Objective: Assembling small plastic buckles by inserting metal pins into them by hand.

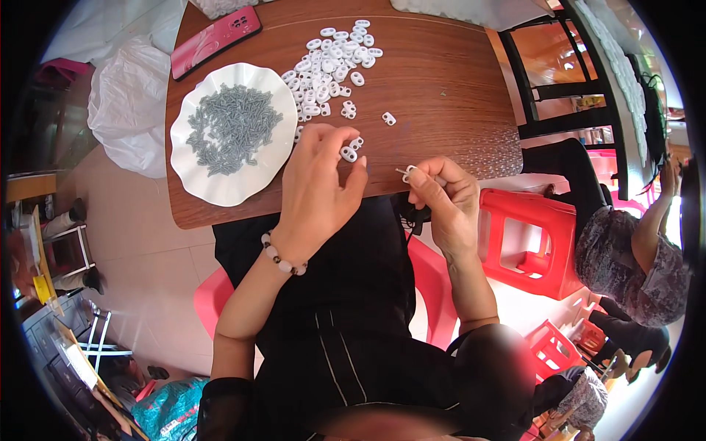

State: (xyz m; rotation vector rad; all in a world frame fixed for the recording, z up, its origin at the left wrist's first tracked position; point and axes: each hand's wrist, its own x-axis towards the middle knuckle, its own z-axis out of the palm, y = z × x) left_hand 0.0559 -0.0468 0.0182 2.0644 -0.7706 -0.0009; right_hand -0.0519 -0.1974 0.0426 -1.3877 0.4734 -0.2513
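My left hand, a beaded bracelet on its wrist, hovers over the table's near edge. Its thumb and fingers are apart and nothing sits between them. Just beyond the gap lie a few small white two-holed oval pieces, which look like cord lock parts. In my right hand, thumb and forefinger pinch one white two-holed piece. A thin, short metallic-looking bit sticks out of it to the left. Fingers hide most of that piece.
A wavy white plate of small grey spring-like pieces stands left on the brown table. White two-holed pieces are heaped beside it. A pink phone lies at the far left. Red stools and people are at the right.
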